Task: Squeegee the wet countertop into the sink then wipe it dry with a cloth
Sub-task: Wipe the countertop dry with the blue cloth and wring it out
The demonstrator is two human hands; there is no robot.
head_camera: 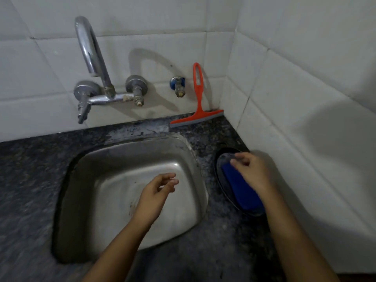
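Note:
An orange squeegee (198,102) leans upright against the tiled back wall in the corner, its blade resting on the dark granite countertop (30,169). A steel sink (126,192) is set into the counter. My left hand (157,192) hovers over the basin with fingers loosely curled and holds nothing. My right hand (252,170) hangs above a blue cloth (241,190) that lies in a dark oval dish (220,180) right of the sink. Its fingers are loosely bent, and I cannot tell whether they touch the cloth.
A chrome wall tap (91,64) with two valves arches over the sink's back left. A small blue-collared valve (179,86) sticks out of the wall beside the squeegee. White tiled walls close off the back and right side.

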